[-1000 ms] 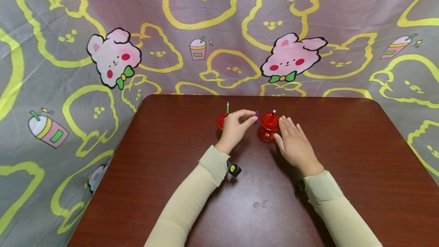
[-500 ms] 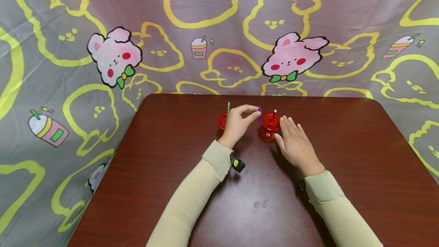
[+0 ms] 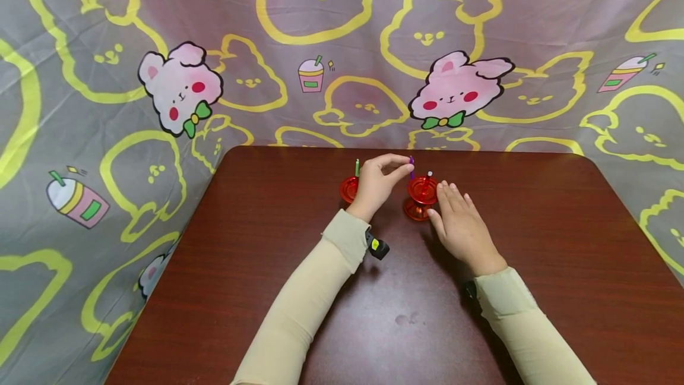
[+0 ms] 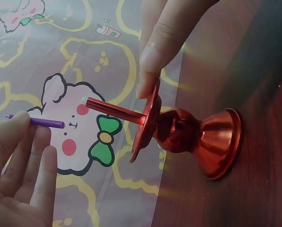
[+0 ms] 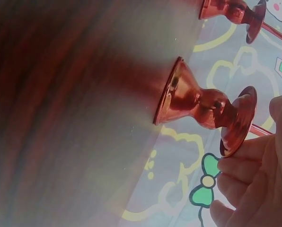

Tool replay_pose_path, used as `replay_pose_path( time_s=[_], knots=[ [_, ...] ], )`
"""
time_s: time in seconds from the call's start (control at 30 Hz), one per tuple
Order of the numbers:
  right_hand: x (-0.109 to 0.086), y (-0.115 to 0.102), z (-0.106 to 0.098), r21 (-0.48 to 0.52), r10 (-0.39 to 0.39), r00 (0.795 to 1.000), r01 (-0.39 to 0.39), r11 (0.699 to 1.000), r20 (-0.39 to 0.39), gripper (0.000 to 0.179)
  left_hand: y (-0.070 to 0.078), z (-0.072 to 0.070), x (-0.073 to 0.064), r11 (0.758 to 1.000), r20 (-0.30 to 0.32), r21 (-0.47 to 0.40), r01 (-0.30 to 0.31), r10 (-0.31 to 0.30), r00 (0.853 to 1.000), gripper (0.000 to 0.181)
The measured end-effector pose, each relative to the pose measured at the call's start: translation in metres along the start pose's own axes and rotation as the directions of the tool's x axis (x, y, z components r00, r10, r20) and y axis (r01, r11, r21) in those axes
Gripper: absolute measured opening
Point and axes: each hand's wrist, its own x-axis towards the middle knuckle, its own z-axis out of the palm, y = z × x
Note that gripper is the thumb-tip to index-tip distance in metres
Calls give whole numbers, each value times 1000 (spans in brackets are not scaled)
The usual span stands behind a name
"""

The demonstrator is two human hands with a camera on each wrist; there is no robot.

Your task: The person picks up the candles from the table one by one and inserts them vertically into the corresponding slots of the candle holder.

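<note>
My left hand (image 3: 374, 186) pinches a thin purple candle (image 4: 47, 123) between thumb and fingertips, above and to the left of a red shiny candle holder (image 3: 419, 210). From that holder's dish rises a red tube (image 4: 115, 111) with a pale tip; the purple candle's lower end is apart from it in the left wrist view. With fingers straight, my right hand (image 3: 462, 227) lies along the holder's right side, fingertips at the dish rim. A second red candle holder (image 3: 347, 189), partly hidden by my left hand, carries a green candle (image 3: 357, 167).
Both holders stand toward the back of a dark brown wooden table (image 3: 240, 266). Behind it hangs a grey curtain (image 3: 342, 114) with yellow outlines and pink cartoon rabbits.
My left hand has moved right and farther back with the purple candle, from left of the holder to over its dish's left edge. My right hand stays beside the holder.
</note>
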Motion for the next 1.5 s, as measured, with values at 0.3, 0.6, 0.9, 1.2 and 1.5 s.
replay_pose_path(
  time_s=[0.3, 0.6, 0.9, 1.2, 1.5],
  knots=[
    [0, -1, 0, 0, -1, 1000, 1, 1000, 4, 62, 7, 7, 7, 1000, -15, 6, -20, 20, 1000, 21],
    [-1, 0, 0, -1, 2, 1000, -2, 1000, 3, 63, 11, 16, 11, 998, -16, 46, -35, 36, 999, 21],
    [-1, 1, 3, -7, -10, 1000, 10, 1000, -20, 62, 14, 28, 14, 996, -11, 77, -43, 44, 999, 20],
    [-1, -1, 2, -2, -11, 1000, 11, 1000, -27, 61, 17, 34, 16, 994, -1, 92, -56, 56, 998, 21],
    [0, -1, 2, -2, -11, 1000, 11, 1000, -17, 62, 14, 36, 15, 993, 20, 108, -56, 54, 998, 21]
  ],
)
